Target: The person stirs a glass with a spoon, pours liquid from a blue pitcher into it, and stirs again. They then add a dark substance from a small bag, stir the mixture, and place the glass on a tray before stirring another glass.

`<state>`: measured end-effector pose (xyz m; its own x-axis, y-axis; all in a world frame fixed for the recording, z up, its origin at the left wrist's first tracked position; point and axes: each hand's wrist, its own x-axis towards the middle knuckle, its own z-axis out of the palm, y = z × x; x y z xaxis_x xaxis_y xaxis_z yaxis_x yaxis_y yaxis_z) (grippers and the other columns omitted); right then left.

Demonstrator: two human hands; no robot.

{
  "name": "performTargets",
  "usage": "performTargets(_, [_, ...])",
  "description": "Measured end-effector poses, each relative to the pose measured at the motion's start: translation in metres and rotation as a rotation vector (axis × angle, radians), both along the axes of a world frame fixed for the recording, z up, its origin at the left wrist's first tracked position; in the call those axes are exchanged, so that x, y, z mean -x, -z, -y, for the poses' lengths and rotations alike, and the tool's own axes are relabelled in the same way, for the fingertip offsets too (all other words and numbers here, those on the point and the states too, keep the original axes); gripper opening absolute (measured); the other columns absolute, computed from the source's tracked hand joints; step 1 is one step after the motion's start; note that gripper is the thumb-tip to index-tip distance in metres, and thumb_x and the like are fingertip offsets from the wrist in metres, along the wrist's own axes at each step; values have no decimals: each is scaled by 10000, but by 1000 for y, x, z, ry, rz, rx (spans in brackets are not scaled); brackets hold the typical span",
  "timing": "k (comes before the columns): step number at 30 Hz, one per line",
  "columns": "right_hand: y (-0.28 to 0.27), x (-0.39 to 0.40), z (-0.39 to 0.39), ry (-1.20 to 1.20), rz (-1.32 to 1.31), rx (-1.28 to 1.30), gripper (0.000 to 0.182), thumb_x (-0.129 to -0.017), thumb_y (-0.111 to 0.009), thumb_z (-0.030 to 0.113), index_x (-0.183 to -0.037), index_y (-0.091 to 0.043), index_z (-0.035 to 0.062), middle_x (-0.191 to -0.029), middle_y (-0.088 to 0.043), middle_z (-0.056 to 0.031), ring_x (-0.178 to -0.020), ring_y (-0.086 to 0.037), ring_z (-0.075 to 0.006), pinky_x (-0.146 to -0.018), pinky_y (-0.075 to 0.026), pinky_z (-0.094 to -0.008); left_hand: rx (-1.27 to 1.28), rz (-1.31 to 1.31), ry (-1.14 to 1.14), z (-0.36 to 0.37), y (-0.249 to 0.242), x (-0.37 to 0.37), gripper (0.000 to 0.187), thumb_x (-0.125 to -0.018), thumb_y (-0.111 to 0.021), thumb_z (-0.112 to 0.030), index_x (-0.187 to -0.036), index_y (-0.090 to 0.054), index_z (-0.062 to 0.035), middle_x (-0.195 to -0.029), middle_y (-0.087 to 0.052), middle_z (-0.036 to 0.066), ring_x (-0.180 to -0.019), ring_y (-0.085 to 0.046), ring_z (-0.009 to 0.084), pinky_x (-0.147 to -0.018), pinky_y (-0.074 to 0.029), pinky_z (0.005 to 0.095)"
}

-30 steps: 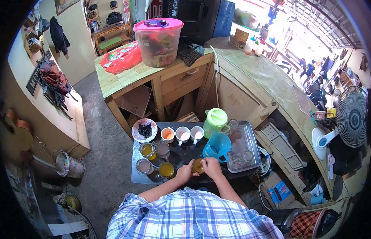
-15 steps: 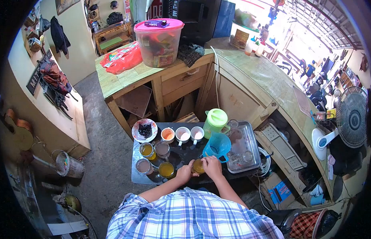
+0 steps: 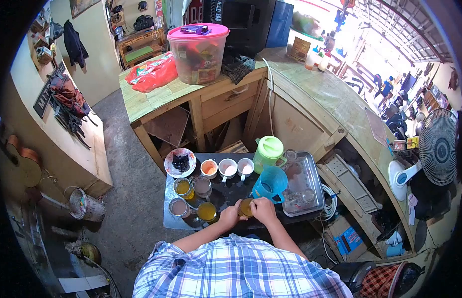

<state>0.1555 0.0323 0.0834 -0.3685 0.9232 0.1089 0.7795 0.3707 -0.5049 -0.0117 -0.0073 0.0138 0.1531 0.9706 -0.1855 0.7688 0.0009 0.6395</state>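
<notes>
My left hand [image 3: 230, 216] is closed around the left side of a glass mug [image 3: 246, 208] of yellow-brown drink at the table's near edge. At the mug's right rim is my right hand [image 3: 263, 210], fingers pinched together; what they hold is too small to make out. Left of the hands stand glass mugs of yellow drink [image 3: 207, 212] and of greyish-brown drink [image 3: 179, 207]. Just beyond my right hand is a blue plastic jug [image 3: 269, 184], with a green lidded pitcher [image 3: 268, 151] behind it.
Several white cups [image 3: 228, 168] and a plate with dark pieces [image 3: 180, 163] line the table's far side. To the right lies a clear tray [image 3: 305, 204] with glasses. A wooden counter [image 3: 310, 79] with a pink-lidded tub [image 3: 197, 57] stands beyond; a fan [image 3: 436, 149] is far right.
My right hand has shifted slightly down at the mug's rim, and the yellow-brown drink shows a little more clearly. My left hand stays around the mug.
</notes>
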Motion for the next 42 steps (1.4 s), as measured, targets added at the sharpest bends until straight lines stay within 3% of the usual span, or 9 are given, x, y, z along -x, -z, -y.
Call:
performTargets(3, [5, 3, -2, 29, -270, -87, 174, -826, -593, 136, -763, -689, 5, -770, -666, -180, -761, -632, -356, -719, -503, -449, 16, 9, 6, 0, -3, 0, 899, -663, -807, -456, -1382, -383, -122, -869, -683, 194, -826, -674, 378, -686, -532, 464])
performTargets(6, [3, 0, -1, 17, -14, -65, 170, -827, -597, 132, -767, -686, 0, -774, -669, -178, -766, -635, -352, -717, -504, -442, 13, -36, 15, 0, -11, 0, 906, -664, -809, -450, -1389, -377, -118, -874, -682, 200, -835, -672, 378, -692, -531, 464])
performTargets(9, [5, 1, -2, 39, -247, -54, 172, -818, -594, 129, -750, -686, 1, -775, -671, -180, -761, -636, -352, -710, -506, -450, 35, 39, 10, -1, -1, 1, 913, -665, -810, -444, -1395, -372, -112, -877, -680, 204, -842, -670, 379, -698, -529, 463])
performTargets(12, [5, -1, -1, 16, -25, -90, 174, -821, -601, 141, -760, -689, 4, -782, -673, -183, -764, -637, -354, -711, -505, -446, 4, 33, 10, 0, -1, 1, 908, -666, -810, -441, -1392, -373, -112, -879, -680, 206, -843, -670, 379, -698, -529, 464])
performTargets(15, [10, -1, -5, 9, -261, -45, 174, -818, -601, 143, -753, -691, 9, -781, -672, -182, -764, -640, -353, -717, -505, -448, -1, 40, 4, 1, -5, 1, 905, -666, -811, -439, -1390, -376, -113, -880, -680, 206, -843, -671, 379, -695, -528, 467])
performTargets(18, [7, -1, -3, 17, -49, -86, 174, -817, -610, 148, -759, -689, 5, -779, -671, -181, -770, -643, -355, -716, -504, -446, 4, 19, -3, 1, -7, 0, 905, -663, -812, -441, -1385, -381, -108, -877, -680, 205, -843, -671, 378, -697, -528, 468])
performTargets(21, [9, 0, -3, 3, -219, -37, 188, -824, -595, 146, -725, -656, -1, -757, -658, -188, -743, -629, -361, -698, -501, -463, -3, -4, 5, 2, -11, 0, 906, -658, -812, -444, -1382, -387, -104, -872, -679, 205, -841, -671, 378, -697, -528, 469])
performTargets(40, [5, 3, -1, 46, -75, -11, 172, -813, -608, 152, -745, -691, 19, -776, -676, -173, -760, -635, -354, -712, -504, -450, -57, 5, 2, 2, 2, -1, 889, -662, -806, -453, -1367, -397, -98, -814, -680, 186, -775, -675, 371, -650, -531, 460])
performTargets(42, [3, 5, 1, 67, -167, -157, 188, -813, -614, 171, -741, -687, 13, -775, -672, -183, -764, -640, -360, -706, -501, -462, -69, 38, -13, 2, 4, -1, 883, -665, -805, -454, -1367, -397, -109, -800, -678, 185, -760, -676, 369, -635, -529, 462])
